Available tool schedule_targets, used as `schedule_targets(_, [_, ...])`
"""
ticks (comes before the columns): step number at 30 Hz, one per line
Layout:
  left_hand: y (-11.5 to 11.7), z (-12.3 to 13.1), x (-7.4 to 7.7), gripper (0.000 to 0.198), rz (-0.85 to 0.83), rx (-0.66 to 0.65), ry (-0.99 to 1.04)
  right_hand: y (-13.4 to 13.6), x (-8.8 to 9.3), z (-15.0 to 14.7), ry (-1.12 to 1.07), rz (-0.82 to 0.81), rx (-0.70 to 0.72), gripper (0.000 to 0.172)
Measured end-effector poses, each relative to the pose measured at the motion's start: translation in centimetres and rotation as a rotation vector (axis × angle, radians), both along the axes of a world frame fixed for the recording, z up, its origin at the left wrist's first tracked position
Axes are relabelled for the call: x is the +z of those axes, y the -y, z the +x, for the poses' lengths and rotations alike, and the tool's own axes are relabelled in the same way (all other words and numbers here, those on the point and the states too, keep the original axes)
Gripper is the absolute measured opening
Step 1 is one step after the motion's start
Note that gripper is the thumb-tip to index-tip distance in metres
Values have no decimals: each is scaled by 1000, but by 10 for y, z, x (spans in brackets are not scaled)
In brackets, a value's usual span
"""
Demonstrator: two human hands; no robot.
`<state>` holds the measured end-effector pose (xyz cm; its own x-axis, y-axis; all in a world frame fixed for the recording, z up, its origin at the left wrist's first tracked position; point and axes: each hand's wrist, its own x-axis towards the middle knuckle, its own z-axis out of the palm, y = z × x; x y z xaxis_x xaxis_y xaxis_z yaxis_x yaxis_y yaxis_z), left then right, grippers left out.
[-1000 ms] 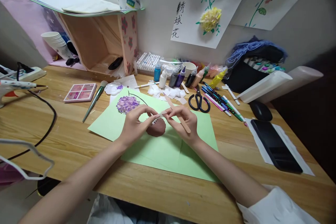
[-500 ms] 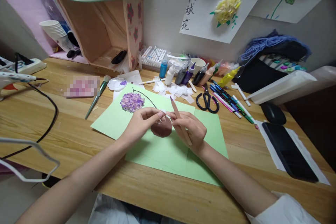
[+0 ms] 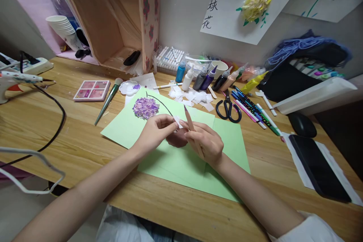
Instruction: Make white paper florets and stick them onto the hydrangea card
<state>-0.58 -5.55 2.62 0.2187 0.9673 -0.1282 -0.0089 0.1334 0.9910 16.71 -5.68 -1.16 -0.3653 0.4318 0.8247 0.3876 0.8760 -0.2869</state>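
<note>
Both hands meet over the folded green card [image 3: 176, 164]. Thumb and fingers of my left hand [image 3: 161, 124] pinch a small white paper piece [image 3: 178, 121]. Fingertips of my right hand [image 3: 207, 140] touch the same paper piece from the other side. A pale wooden stick [image 3: 189, 119] with a pointed purple tip is held in my right hand, slanting upward. Beneath the fingers lies a brown rounded shape [image 3: 176, 140] on the card, partly hidden. Farther up the card is a purple-and-pink textured flower [image 3: 146, 107], beside a dark curved line.
Cut white paper squares [image 3: 195, 96] lie behind the card, with paint bottles [image 3: 208, 79] behind them. Black-handled scissors [image 3: 228, 109] and several pens [image 3: 252, 109] are to the right, near a phone [image 3: 319, 168]. At left are a brush [image 3: 109, 100] and a glue gun [image 3: 17, 79].
The view has shifted slightly, so the desk items sit farther right. The white paper piece now shows more plainly between my fingers. Both hands keep nearly the same pose.
</note>
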Motion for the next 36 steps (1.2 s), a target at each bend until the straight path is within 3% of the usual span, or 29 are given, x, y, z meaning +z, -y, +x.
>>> schedule_targets(12, [0, -1, -4, 19, 90, 32, 11, 5, 2, -3, -74, -88, 12, 29])
schedule_targets(19, [0, 1, -3, 15, 149, 30, -52, 9, 7, -5, -165, -202, 16, 19])
schedule_targets(29, [8, 0, -3, 5, 473, 87, -372, 13, 7, -13, -381, -520, -59, 14])
schedule_targets(36, [9, 0, -5, 16, 614, 40, -441, 13, 5, -13, -339, -496, -57, 15])
